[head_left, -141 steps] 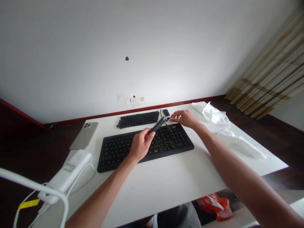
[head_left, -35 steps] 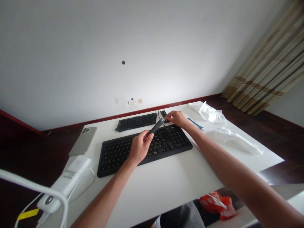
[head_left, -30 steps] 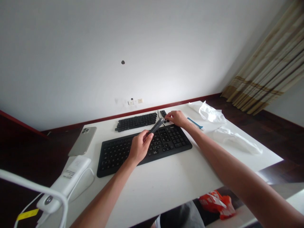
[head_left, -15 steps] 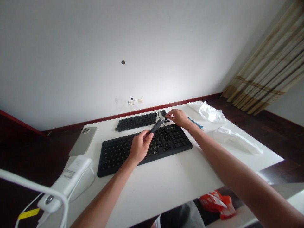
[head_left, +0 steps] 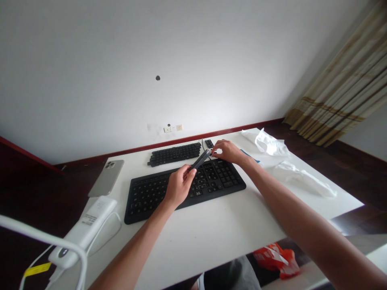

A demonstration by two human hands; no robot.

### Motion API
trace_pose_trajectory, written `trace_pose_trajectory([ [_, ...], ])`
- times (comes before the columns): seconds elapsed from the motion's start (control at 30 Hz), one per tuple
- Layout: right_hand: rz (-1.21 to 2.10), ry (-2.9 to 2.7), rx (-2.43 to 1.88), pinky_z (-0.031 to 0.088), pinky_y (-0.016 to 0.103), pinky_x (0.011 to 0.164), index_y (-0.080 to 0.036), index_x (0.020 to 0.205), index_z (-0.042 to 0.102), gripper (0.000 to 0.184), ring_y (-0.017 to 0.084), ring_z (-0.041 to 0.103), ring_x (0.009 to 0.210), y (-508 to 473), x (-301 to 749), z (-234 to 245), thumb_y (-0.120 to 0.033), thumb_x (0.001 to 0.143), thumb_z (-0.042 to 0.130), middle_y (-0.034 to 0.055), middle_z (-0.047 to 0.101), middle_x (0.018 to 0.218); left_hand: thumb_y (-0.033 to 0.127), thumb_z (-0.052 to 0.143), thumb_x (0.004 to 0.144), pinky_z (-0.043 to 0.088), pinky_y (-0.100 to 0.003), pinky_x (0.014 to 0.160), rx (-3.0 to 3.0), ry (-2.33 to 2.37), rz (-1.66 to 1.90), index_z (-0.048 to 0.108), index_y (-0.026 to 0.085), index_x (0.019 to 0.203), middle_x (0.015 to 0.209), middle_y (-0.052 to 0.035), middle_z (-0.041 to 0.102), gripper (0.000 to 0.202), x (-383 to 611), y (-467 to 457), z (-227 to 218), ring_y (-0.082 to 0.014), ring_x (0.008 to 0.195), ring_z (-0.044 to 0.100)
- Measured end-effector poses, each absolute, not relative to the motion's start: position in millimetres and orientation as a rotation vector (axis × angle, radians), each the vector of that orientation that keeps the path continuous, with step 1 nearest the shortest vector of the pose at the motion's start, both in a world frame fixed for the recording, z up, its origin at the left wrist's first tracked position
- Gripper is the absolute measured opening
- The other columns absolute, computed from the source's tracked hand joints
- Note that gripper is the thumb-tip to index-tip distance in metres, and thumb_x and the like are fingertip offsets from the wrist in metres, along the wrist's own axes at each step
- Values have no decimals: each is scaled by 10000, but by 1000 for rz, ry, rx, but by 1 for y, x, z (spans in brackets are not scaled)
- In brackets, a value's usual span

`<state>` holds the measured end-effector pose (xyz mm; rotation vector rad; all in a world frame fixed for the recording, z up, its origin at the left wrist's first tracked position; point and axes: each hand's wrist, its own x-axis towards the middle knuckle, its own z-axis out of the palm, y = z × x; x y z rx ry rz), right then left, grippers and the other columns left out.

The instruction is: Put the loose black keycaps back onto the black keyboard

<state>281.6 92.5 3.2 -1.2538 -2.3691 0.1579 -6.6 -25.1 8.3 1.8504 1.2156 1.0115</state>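
A black keyboard (head_left: 223, 180) lies on the white table, many of its keycaps off on the left and middle. Over it, my left hand (head_left: 179, 186) is closed around a slim dark tool (head_left: 198, 162) with a pale tip, which points up and to the right. My right hand (head_left: 226, 151) is at that tip, thumb and forefinger pinched together; whatever lies between them is too small to make out. Behind the keyboard, removed black keycaps (head_left: 175, 154) are laid out in rows, with a smaller cluster of keycaps (head_left: 209, 143) to their right.
A blue tool (head_left: 250, 156) lies partly hidden behind my right wrist. Crumpled white plastic bags (head_left: 269, 143) rest on the table's right side. At left are a phone (head_left: 106, 178) and a white power strip (head_left: 87, 229) with cables. An orange bag (head_left: 276, 259) sits below the front edge.
My right hand has come slightly lower, its fingers curling closer to the tool's tip and covering loose keycaps that showed before. My left hand holds the tool almost unmoved.
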Motion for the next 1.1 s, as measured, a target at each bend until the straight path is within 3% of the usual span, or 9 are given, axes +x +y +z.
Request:
trace_pose_trajectory([
  [0.3, 196, -2309, -1234, 534, 333, 831, -227, 959, 823, 105, 243, 703, 909, 91, 281, 4, -276, 872, 789, 74, 776, 1001, 556, 509, 1033, 268, -258, 565, 1857, 1217, 1015, 615, 193, 894, 653, 39, 442, 403, -7, -25, 8, -123, 582, 377],
  [0.53, 166, -2346, -1196, 527, 347, 888, -242, 949, 826, 88, 259, 708, 946, 93, 275, -1, -264, 893, 762, 66, 803, 1018, 540, 508, 1038, 275, -257, 574, 1871, 1221, 1016, 605, 193, 894, 661, 37, 459, 389, -6, -25, 8, -120, 584, 393],
  [0.87, 77, -2390, -1395, 502, 310, 780, -221, 928, 822, 87, 250, 708, 836, 93, 268, 3, -241, 890, 747, 82, 785, 915, 544, 517, 1034, 279, -259, 576, 1872, 1231, 1020, 614, 196, 891, 656, 38, 461, 389, -7, -24, 6, -121, 582, 390],
  [1.1, 149, -2389, -1322, 511, 319, 815, -227, 905, 813, 50, 263, 714, 918, 93, 268, 3, -237, 859, 798, 60, 808, 938, 530, 517, 1037, 274, -263, 572, 1874, 1224, 1012, 610, 197, 895, 660, 38, 448, 373, -6, -25, 8, -122, 587, 385],
])
